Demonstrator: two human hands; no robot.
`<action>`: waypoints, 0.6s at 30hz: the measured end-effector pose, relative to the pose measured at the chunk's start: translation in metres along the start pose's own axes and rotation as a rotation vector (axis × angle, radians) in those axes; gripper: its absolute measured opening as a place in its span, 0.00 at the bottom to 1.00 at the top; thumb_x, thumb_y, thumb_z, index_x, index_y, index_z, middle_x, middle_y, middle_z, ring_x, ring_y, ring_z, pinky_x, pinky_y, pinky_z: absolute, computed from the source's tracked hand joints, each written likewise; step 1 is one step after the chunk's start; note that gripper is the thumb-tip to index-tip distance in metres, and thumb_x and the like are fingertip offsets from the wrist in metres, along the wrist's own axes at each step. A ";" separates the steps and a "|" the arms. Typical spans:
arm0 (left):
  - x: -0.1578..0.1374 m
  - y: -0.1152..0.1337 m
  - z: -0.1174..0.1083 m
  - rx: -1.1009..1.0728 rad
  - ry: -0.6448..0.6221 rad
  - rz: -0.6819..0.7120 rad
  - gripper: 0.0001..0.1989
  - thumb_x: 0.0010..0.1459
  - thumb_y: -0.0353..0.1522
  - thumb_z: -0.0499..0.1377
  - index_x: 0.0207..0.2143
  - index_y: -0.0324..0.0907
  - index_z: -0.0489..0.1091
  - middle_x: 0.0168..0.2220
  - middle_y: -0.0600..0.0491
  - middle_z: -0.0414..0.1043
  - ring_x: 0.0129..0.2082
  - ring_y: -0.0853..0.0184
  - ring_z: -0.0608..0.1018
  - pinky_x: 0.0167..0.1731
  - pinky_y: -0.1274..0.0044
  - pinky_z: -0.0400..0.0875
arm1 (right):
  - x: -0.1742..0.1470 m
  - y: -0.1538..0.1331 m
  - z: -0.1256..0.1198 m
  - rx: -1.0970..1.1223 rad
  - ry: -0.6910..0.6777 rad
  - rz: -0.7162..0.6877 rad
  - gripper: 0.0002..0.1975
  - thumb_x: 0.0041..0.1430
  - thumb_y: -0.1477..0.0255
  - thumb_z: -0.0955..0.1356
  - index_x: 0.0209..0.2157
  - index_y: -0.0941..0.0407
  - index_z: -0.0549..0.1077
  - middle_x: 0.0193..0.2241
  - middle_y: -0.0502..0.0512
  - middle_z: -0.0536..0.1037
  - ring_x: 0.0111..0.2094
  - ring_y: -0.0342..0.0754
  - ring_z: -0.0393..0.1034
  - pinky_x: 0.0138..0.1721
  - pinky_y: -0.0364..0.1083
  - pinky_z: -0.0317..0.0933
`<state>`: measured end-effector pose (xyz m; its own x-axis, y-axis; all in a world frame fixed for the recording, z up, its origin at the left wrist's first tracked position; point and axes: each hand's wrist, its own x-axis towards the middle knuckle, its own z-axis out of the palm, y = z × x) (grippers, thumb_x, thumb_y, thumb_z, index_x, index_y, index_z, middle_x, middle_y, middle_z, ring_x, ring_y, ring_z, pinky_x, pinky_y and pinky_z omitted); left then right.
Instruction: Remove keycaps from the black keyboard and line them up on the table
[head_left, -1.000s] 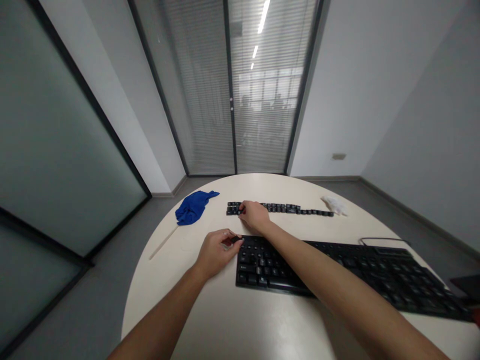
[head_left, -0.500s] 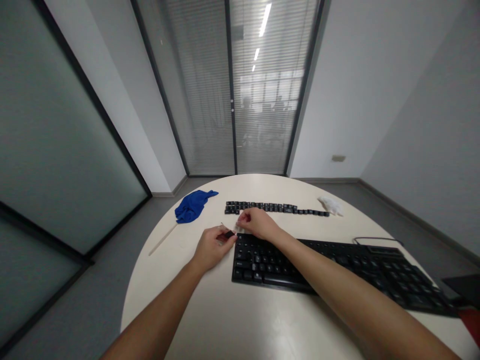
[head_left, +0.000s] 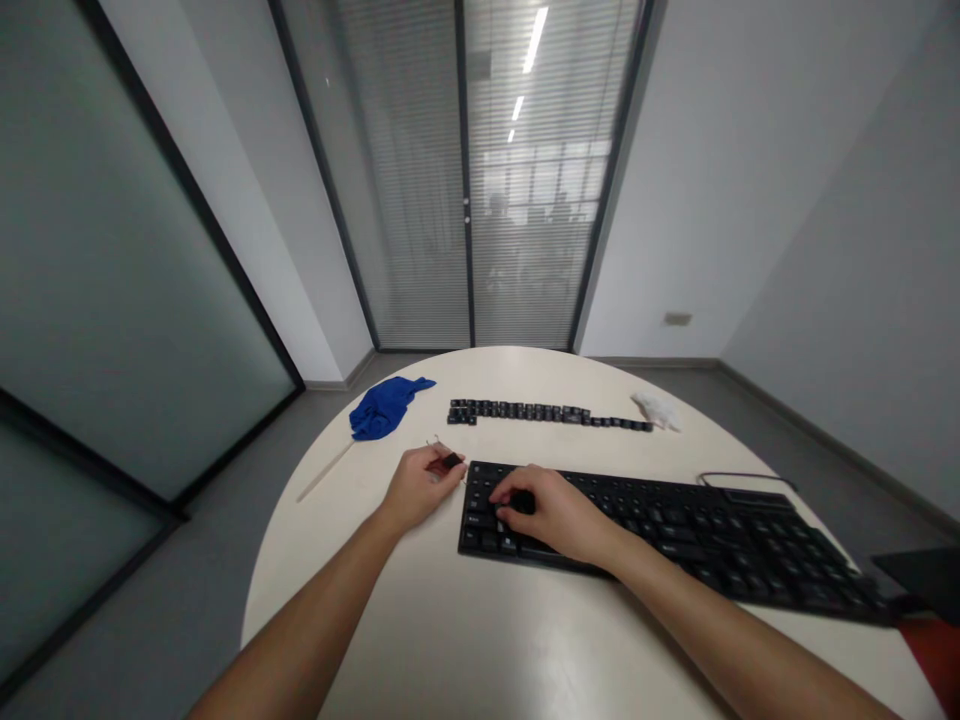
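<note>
On the left of the black keyboard (head_left: 600, 545), just off its upper left corner, my left hand (head_left: 420, 485) is closed on a keycap puller (head_left: 435, 441), whose thin wire ends poke up past the fingers. A small black piece (head_left: 452, 460) shows between thumb and forefinger; whether it is a loose keycap or part of the puller I cannot tell. My right hand (head_left: 559, 510) rests over the keyboard's left keys with thumb and forefinger curled together. Anything between those fingertips blends with the black keys behind.
Beyond the keyboard, loose black keycaps (head_left: 525, 410) lie in rows. A blue cloth (head_left: 386, 408) on a pale stick (head_left: 326, 472) lies at the left, crumpled white tissue (head_left: 656, 410) at the right. The keyboard cable (head_left: 742, 476) curves behind it on the round white table (head_left: 450, 640).
My right hand has moved from beside the left hand at the keyboard's upper left corner, down and right onto the left keys. The left hand has shifted slightly left, still holding the puller.
</note>
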<state>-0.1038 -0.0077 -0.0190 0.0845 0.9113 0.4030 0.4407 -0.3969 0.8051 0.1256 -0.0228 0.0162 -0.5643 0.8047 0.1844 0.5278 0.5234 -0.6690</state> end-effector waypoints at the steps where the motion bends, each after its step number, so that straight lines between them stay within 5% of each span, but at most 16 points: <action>1: 0.000 0.000 0.000 -0.003 -0.002 -0.005 0.06 0.54 0.32 0.63 0.31 0.37 0.75 0.28 0.49 0.79 0.27 0.66 0.80 0.31 0.77 0.75 | -0.001 0.001 0.000 -0.004 0.007 -0.001 0.08 0.53 0.72 0.70 0.37 0.52 0.78 0.35 0.51 0.80 0.39 0.48 0.72 0.42 0.45 0.62; 11: 0.000 0.005 -0.005 0.110 -0.023 0.046 0.06 0.55 0.32 0.62 0.30 0.38 0.75 0.28 0.50 0.78 0.26 0.67 0.79 0.29 0.78 0.73 | -0.003 0.005 0.002 0.003 0.043 -0.051 0.13 0.53 0.74 0.69 0.41 0.51 0.79 0.38 0.51 0.81 0.40 0.49 0.73 0.45 0.46 0.63; 18: 0.002 0.014 -0.018 0.230 -0.070 0.135 0.06 0.56 0.31 0.61 0.27 0.40 0.74 0.27 0.52 0.77 0.26 0.69 0.77 0.27 0.80 0.70 | -0.001 0.002 0.000 0.031 0.062 0.054 0.12 0.53 0.73 0.68 0.40 0.52 0.79 0.38 0.51 0.82 0.40 0.49 0.75 0.45 0.45 0.64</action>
<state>-0.1130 -0.0132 0.0013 0.2142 0.8605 0.4622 0.6119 -0.4870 0.6232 0.1268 -0.0226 0.0143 -0.4951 0.8475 0.1911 0.5358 0.4710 -0.7007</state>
